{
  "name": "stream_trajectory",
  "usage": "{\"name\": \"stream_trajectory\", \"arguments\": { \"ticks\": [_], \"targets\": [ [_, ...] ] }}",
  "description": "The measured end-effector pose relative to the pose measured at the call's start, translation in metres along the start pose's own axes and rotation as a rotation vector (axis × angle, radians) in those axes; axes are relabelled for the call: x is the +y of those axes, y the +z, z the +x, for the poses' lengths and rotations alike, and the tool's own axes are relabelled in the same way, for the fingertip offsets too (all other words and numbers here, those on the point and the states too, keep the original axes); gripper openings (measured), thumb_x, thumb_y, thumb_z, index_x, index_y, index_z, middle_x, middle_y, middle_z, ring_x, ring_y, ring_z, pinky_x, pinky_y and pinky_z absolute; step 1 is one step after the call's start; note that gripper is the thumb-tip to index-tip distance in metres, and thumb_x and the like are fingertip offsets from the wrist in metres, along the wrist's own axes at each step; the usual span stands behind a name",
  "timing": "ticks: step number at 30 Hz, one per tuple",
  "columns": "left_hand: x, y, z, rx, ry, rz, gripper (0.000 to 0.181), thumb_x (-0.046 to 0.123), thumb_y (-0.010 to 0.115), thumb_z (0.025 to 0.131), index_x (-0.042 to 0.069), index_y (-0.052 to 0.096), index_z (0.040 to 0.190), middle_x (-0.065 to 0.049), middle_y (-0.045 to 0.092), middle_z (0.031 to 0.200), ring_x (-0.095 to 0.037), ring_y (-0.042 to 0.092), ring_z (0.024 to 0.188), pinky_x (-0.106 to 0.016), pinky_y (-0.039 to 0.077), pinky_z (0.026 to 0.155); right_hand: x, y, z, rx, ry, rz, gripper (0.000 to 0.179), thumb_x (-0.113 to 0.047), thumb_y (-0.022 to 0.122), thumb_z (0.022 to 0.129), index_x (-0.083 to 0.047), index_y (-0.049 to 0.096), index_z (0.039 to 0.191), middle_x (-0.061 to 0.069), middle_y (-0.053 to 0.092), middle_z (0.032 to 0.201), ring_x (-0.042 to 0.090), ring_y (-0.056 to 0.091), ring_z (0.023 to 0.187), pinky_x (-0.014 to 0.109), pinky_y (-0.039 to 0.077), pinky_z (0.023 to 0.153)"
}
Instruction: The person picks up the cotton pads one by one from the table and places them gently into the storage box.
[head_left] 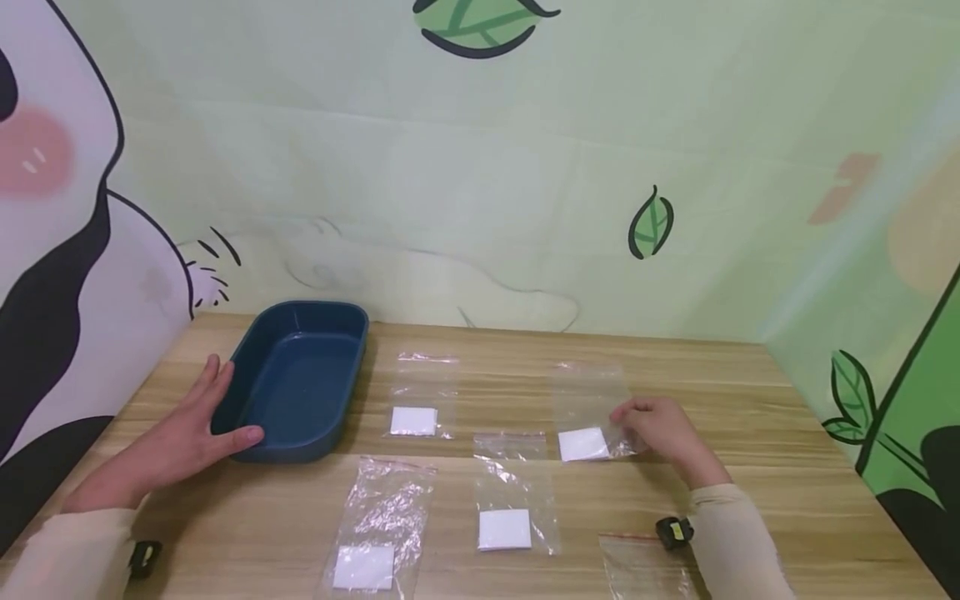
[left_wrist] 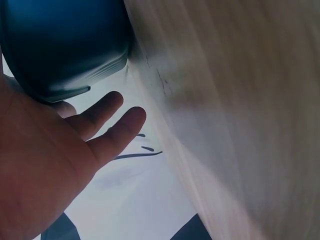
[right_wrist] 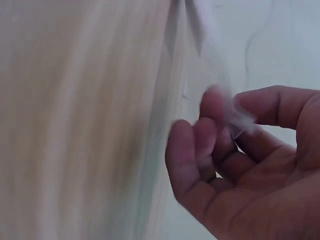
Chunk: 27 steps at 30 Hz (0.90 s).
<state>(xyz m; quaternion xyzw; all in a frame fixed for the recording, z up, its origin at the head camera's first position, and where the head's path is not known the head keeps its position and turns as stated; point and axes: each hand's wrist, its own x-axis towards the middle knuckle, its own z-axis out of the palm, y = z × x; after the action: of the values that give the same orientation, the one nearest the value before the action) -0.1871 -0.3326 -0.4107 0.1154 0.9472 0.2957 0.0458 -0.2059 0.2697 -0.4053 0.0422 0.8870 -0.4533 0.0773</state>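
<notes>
At the left, my left hand rests against the near left corner of a dark blue rectangular tray, thumb at the rim and fingers spread along the outside. In the left wrist view, the fingers look straight beside the tray. My right hand pinches the lower right corner of a clear zip bag with a folded white piece inside. Close up, the right wrist view shows the bag's plastic between thumb and fingertip, partly blurred.
More clear zip bags with white pieces lie on the wooden table: one at the back, one in the middle, one in front. Another bag is partly under the right forearm. A printed cloth backdrop stands behind.
</notes>
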Motion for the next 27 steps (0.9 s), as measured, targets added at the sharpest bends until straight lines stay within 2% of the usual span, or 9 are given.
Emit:
{"name": "stream_trajectory", "arguments": {
  "ticks": [6,11,16,19,23,25,27],
  "targets": [
    [-0.001,0.000,-0.001,-0.008,0.001,-0.006,0.113,0.044,0.072,0.093,-0.003,-0.008,0.158,-0.028,-0.022,0.161,-0.061,0.000,0.143,-0.078,0.018,0.103,-0.003,0.005,-0.001,-0.031,0.034,0.197,0.027,0.001,0.056,0.097,0.014,0.063,0.120,0.014,0.062,0.094,0.018,0.061,0.077,0.034,0.059,0.067],
    [0.000,-0.002,-0.001,0.006,0.012,-0.002,0.113,0.043,0.073,0.092,-0.003,-0.007,0.158,-0.027,-0.020,0.162,-0.062,0.004,0.142,-0.078,0.020,0.102,-0.003,0.005,-0.001,-0.072,0.048,0.363,0.043,0.001,0.053,0.099,0.010,0.050,0.140,0.015,0.056,0.101,0.019,0.061,0.080,0.032,0.059,0.072],
    [0.001,-0.003,-0.001,-0.006,0.007,-0.007,0.117,0.043,0.076,0.090,-0.001,-0.007,0.159,-0.027,-0.020,0.162,-0.062,0.003,0.142,-0.079,0.020,0.101,-0.003,0.006,0.000,-0.132,0.037,0.453,0.053,0.004,0.054,0.097,0.008,0.041,0.148,0.015,0.058,0.102,0.017,0.060,0.077,0.028,0.058,0.070],
    [0.001,-0.002,-0.001,-0.016,-0.004,-0.012,0.119,0.044,0.077,0.089,0.001,-0.009,0.159,-0.027,-0.021,0.162,-0.062,0.002,0.142,-0.079,0.020,0.101,-0.004,0.009,0.000,-0.151,0.019,0.419,0.054,0.006,0.050,0.096,0.009,0.039,0.149,0.015,0.057,0.103,0.016,0.056,0.075,0.027,0.056,0.067],
    [0.001,-0.001,-0.001,-0.022,-0.008,-0.017,0.120,0.044,0.077,0.089,0.000,-0.011,0.158,-0.026,-0.023,0.161,-0.062,0.001,0.142,-0.079,0.019,0.102,-0.006,0.012,-0.001,-0.105,-0.023,0.222,0.046,0.005,0.045,0.098,0.011,0.046,0.143,0.018,0.060,0.101,0.017,0.054,0.071,0.028,0.053,0.062],
    [0.001,-0.001,-0.001,-0.025,-0.011,-0.020,0.120,0.044,0.077,0.089,0.000,-0.011,0.158,-0.026,-0.024,0.161,-0.062,0.001,0.142,-0.078,0.019,0.102,-0.005,0.013,-0.001,-0.062,-0.045,0.104,0.045,0.007,0.041,0.096,0.011,0.050,0.140,0.024,0.062,0.109,0.026,0.061,0.083,0.035,0.054,0.072],
    [0.001,-0.001,0.000,-0.027,-0.010,-0.016,0.119,0.044,0.076,0.089,-0.001,-0.011,0.158,-0.027,-0.025,0.160,-0.062,0.000,0.142,-0.078,0.018,0.102,-0.005,0.013,-0.001,-0.021,-0.068,0.049,0.051,0.011,0.040,0.090,0.009,0.053,0.139,0.028,0.060,0.126,0.036,0.061,0.102,0.035,0.053,0.074]
  ]
}}
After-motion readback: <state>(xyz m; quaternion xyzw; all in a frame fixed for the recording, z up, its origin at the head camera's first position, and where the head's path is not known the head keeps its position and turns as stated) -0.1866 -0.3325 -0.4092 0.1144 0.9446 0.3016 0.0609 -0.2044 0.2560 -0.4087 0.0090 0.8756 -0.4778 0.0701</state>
